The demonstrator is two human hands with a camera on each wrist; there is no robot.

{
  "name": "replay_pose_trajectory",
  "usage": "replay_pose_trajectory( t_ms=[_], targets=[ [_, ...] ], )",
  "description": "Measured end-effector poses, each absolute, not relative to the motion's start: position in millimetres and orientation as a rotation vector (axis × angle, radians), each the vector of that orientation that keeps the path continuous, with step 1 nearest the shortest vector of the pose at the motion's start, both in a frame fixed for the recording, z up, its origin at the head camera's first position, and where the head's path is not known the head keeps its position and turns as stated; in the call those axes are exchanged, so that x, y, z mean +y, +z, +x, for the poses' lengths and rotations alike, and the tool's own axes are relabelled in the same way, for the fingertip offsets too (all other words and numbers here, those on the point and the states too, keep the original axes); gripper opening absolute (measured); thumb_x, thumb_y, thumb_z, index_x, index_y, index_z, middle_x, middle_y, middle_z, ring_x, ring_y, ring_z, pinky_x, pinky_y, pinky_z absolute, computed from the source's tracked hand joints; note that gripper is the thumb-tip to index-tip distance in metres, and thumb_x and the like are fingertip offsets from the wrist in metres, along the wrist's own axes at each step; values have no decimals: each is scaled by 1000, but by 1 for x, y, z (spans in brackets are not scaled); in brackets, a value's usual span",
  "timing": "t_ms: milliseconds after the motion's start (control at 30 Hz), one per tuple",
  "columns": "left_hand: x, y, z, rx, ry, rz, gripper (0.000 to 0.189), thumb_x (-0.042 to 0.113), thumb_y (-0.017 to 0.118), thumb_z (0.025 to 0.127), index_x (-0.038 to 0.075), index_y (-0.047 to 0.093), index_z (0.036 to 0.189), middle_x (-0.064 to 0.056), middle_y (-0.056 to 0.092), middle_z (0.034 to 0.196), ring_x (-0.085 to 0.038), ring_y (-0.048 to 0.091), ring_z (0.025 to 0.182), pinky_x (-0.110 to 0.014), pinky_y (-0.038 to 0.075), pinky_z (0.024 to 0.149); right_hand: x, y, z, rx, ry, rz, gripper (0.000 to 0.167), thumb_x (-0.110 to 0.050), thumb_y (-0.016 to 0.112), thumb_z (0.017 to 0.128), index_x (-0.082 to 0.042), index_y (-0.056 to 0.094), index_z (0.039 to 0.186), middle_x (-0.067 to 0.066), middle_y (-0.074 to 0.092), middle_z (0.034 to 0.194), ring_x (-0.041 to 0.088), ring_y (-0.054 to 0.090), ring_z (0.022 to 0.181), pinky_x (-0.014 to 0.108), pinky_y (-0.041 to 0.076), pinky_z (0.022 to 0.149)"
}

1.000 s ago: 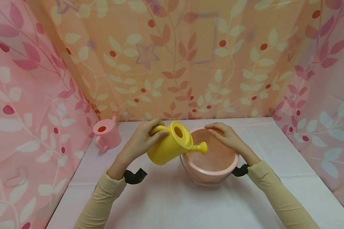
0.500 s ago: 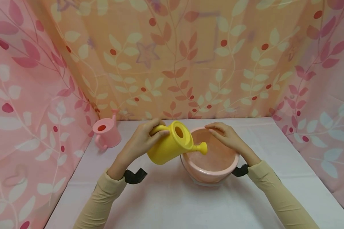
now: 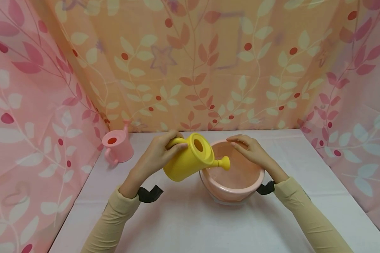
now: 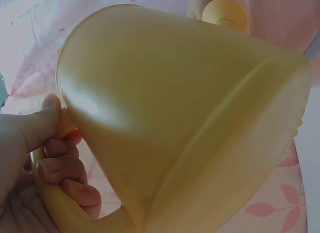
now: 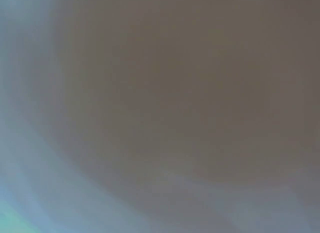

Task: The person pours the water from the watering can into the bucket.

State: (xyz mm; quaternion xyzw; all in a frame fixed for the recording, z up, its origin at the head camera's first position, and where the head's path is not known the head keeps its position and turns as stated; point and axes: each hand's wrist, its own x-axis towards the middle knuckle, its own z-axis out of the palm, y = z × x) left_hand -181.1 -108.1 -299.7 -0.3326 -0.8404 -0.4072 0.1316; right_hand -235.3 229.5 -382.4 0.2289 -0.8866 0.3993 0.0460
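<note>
In the head view my left hand grips the handle of a yellow watering can. The can is tilted, with its spout and round rose over the inside of a pink bowl. Curled fingers around the can's handle show up close in the left wrist view. My right hand rests along the bowl's right rear rim, its fingers fairly straight. Whether liquid is leaving the spout, I cannot tell. The right wrist view is only a brown and bluish blur.
A pink watering can stands at the back left of the white-covered table. Patterned cloth hangs behind and on both sides. A black strap piece juts out from the left wrist.
The yellow watering can and left hand have shifted very slightly to the right. The right hand keeps its place on the bowl rim.
</note>
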Motion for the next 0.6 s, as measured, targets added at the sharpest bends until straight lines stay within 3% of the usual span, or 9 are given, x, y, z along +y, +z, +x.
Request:
replay_pose_trajectory(
  t_ms=[267,600],
  targets=[
    [-108,-299,-180,-2417,-1197,-972,16,29,66,85,18,58,93,8,58,81,-7,53,74,-25,47,70,217,-357,-215,-2712,1210,725,31,-20,54,95,-3,58,120,15,58,121,32,48,119,52,37,99],
    [-108,-302,-182,-2377,-1224,-953,16,27,68,83,17,61,93,8,59,82,-7,53,76,-25,47,72,216,-353,-212,-2724,1222,711,31,-20,54,94,-4,58,121,13,58,121,30,48,119,50,37,100]
  ],
)
